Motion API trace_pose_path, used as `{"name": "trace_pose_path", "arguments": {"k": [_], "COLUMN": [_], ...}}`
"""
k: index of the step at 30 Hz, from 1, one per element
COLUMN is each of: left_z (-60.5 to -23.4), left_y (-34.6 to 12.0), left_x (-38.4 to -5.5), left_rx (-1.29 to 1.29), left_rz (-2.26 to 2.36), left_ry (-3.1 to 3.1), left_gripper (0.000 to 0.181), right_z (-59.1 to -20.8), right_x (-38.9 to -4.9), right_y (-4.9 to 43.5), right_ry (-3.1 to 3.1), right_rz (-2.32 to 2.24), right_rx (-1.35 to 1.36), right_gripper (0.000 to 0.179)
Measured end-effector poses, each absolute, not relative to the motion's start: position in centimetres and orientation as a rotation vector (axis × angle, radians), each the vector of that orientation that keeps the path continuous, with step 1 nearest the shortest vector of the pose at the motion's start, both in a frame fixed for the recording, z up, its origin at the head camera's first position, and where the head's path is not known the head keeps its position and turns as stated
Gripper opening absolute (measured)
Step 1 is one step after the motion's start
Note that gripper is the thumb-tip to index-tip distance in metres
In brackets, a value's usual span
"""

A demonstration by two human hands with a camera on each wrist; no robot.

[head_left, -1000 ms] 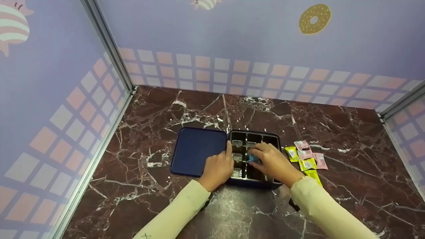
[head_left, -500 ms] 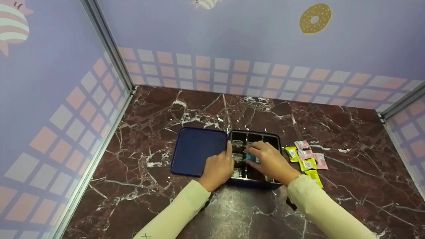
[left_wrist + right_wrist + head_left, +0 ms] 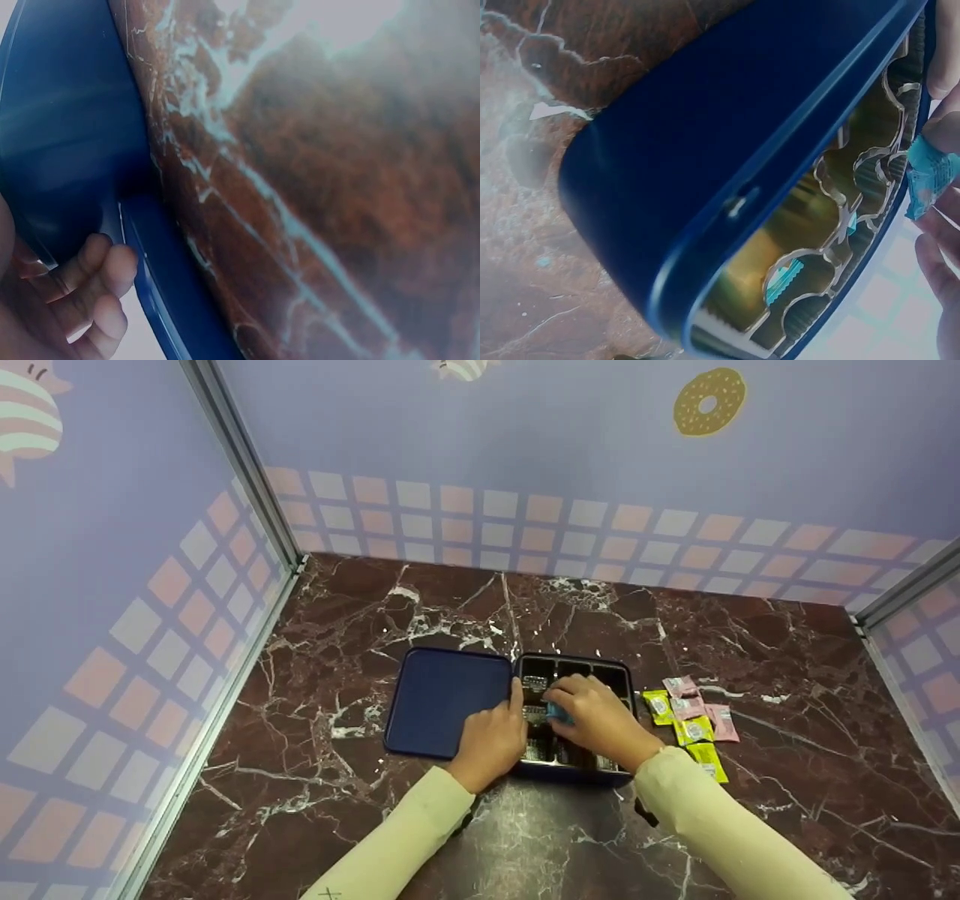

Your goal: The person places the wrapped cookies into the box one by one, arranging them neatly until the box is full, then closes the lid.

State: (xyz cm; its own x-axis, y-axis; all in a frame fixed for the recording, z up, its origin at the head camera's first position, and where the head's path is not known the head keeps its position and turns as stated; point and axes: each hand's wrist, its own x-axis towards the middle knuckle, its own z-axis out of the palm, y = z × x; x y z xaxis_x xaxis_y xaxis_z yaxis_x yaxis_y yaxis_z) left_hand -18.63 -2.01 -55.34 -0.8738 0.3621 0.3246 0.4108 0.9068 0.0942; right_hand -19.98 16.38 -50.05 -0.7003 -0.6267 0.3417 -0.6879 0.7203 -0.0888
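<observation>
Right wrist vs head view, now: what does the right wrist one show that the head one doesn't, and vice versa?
Only right wrist: blue-green wrappers down in the box's compartments, and a small notch on its outer wall.

Only head: yellow packets and pink packets beside the box, plus the doughnut picture.

Both: the right hand pinching a blue packet at the open box.

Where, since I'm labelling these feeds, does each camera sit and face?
Head: on the head, facing forward-down at the open box; left hand, right hand and sleeves show.
Left wrist: worn there, looking past left fingers at the marbled surface.
Right wrist: worn there, looking at the box; right fingers show.
Head and right wrist share box and blue packet.
</observation>
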Motion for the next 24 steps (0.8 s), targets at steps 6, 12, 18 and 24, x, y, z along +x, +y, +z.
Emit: {"name": "trace_pose_path", "arguments": {"k": [6, 12, 18, 24], "left_z": [-55.4, -55.3, -55.4, -55.5], "left_y": [-2.0, -2.0, -1.9, -2.0], "left_x": [-18.7, -18.7, -18.7, -18.7], "left_rx": [-0.572, -0.569, -0.564, -0.574], "left_rz": [-0.233, -0.253, -0.268, -0.239], "left_ry": [-2.772, -2.773, -2.796, -2.753], "left_gripper": [0.057, 0.057, 0.058, 0.057], "right_z": [-50.1, -50.3, -50.5, -50.4], "right_x": [-20.3, -20.5, -20.5, -20.5], "right_y": [15.7, 15.3, 15.0, 14.6], "right_ry": [-2.653, -2.675, -2.700, -2.724], "right_rz": [0.287, 0.288, 0.310, 0.353], "right_rx": [1.032, 1.027, 1.020, 1.003], "right_gripper": [0.028, 0.028, 0.027, 0.030]}}
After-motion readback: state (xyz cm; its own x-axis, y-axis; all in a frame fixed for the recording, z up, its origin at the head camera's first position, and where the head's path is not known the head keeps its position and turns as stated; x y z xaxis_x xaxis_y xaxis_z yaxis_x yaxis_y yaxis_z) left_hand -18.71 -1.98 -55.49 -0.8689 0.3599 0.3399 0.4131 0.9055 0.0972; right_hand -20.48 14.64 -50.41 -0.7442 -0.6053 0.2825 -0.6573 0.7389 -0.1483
